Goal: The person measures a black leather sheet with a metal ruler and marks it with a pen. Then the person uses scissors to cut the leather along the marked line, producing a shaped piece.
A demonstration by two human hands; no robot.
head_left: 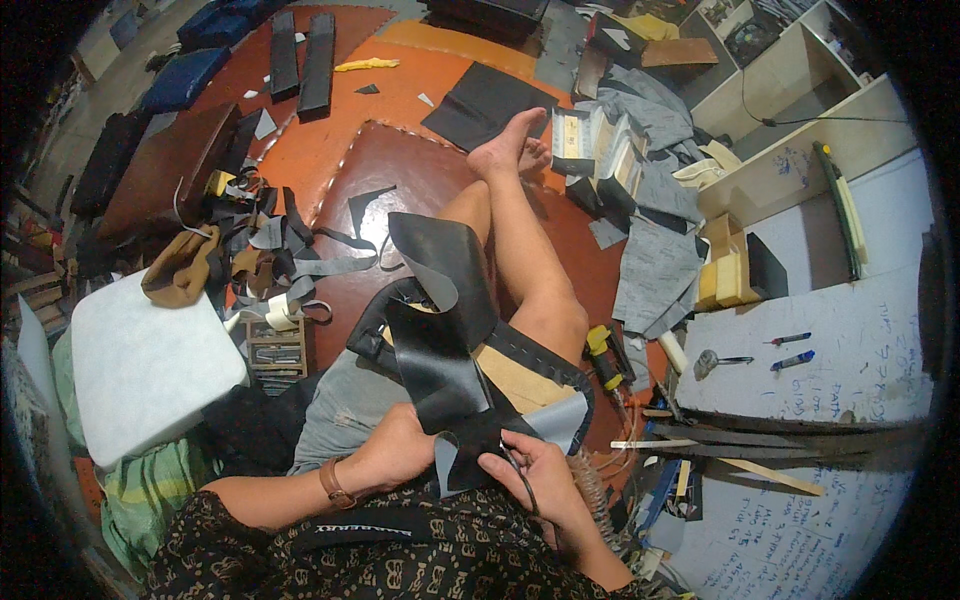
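A long black leather-like strip (433, 352) with a grey underside lies across my lap, its far end curling over. My left hand (392, 447) is closed on the strip's near left edge. By the near right edge, my right hand (545, 478) is closed round scissors (530, 492); a dark handle loop shows, and the blades are mostly hidden by the hand and the strip. Beneath the strip rests a board panel (527, 377) with a bare tan face and black covering folded over its rim. A grey flap (563, 420) lies at its near right corner.
Left of me are a white foam cushion (155, 365), scrap strips (270, 240) and a compartment tray (278, 352). A yellow-and-black power tool (605, 358) lies right of my knee, near a coiled hose (592, 490). Pens (792, 360) lie on a white written-on board (850, 350).
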